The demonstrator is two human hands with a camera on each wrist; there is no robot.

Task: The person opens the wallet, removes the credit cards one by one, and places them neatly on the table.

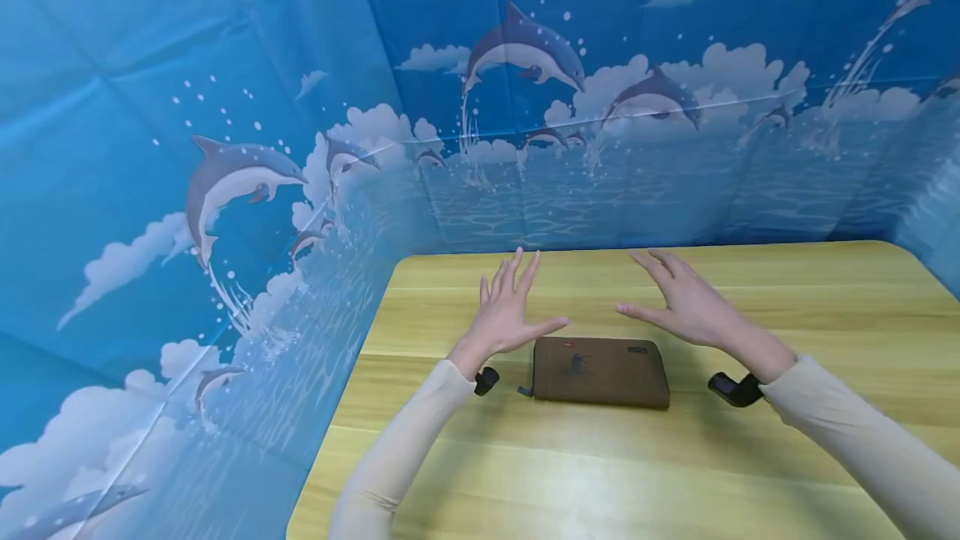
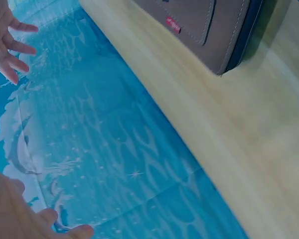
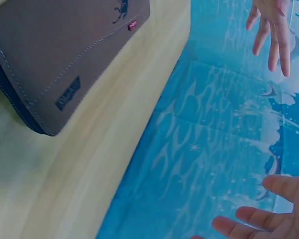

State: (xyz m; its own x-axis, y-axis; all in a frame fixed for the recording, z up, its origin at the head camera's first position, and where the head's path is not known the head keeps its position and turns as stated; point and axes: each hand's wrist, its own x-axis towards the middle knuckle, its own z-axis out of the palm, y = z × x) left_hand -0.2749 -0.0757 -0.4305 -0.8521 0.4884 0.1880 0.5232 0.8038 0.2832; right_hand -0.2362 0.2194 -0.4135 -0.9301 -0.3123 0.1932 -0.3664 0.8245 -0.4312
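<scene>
Both hands are spread wide and hold nothing: the left hand [image 1: 508, 315] has its fingers fanned toward 12 o'clock and its thumb toward 3, while the right hand [image 1: 686, 298] points its fingers toward 10 o'clock and its thumb toward 9. Black wrist devices sit just below them, one at the left wrist [image 1: 486, 381] and one at the right [image 1: 737, 390], by the cuffs of cream sleeves [image 1: 862, 432]. Between and below the hands, touched by neither, a brown zip-around wallet [image 1: 611, 382] lies flat on the desk [image 1: 600, 465]; seen from its middle in the head view, the left hand is at 10 o'clock and the right at 2. Its zip pull [image 1: 525, 391] sticks out near 9 o'clock, a small red tag [image 1: 568, 344] sits toward 10 and a dark label [image 1: 637, 349] at 2, with a dark printed figure [image 1: 577, 363] on the cover. Beyond the yellowish wood-grain top, a blue backdrop [image 1: 337, 48] printed with leaping dolphins, clouds and water runs from 8 o'clock over 12 to 3.
</scene>
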